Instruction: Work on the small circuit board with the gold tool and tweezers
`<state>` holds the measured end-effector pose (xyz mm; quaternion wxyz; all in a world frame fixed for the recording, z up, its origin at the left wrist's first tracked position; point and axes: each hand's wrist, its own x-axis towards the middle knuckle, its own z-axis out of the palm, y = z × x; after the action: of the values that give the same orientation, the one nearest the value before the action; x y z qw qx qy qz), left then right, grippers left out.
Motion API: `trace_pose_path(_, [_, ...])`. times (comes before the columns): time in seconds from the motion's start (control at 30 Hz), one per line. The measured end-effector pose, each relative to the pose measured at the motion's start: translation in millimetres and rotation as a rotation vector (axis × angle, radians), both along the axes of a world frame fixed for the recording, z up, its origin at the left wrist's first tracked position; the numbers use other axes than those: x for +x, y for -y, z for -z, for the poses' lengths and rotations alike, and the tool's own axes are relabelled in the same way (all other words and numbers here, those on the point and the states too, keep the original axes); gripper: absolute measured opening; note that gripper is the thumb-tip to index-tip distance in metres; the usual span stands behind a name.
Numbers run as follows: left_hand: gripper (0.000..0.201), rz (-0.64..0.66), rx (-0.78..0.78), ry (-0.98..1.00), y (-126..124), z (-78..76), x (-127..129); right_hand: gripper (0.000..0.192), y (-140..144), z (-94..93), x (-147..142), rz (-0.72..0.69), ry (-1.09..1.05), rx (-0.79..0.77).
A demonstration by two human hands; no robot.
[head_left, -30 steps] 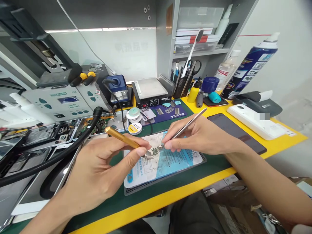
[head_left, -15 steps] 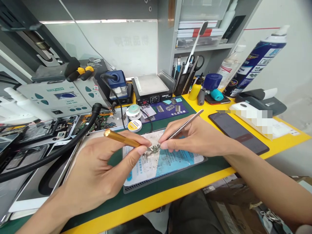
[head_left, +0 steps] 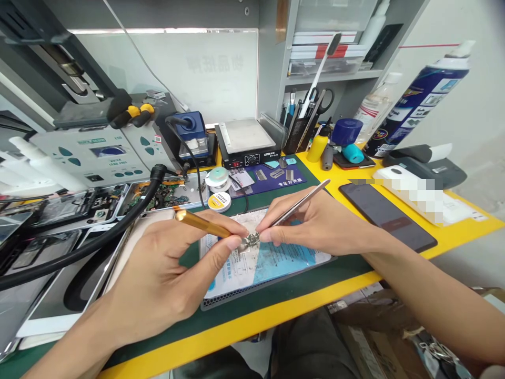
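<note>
A small circuit part (head_left: 249,242) lies on the blue-and-white mat (head_left: 272,263) on the desk (head_left: 347,281). The right hand (head_left: 315,223) pinches steel tweezers (head_left: 300,202) onto it; the left hand (head_left: 165,268) grips a brass-handled tool (head_left: 201,223) at its edge. Steady tweezer pressure and light tool strokes seem wise.

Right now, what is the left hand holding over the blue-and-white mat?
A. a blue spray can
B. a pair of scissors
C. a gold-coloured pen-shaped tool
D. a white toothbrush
C: the left hand grips a gold-coloured pen-shaped tool, its tip at the small part that the right hand steadies with tweezers.
</note>
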<state>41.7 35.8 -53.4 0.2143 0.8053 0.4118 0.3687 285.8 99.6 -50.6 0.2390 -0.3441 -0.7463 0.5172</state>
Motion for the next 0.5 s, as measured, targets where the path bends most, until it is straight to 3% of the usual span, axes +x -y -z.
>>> trace_pose_path(0.5, [0.014, 0.009, -0.026, 0.034, -0.2, 0.4, 2.0, 0.012, 1.4, -2.9, -4.1, -0.033, 0.001, 0.142])
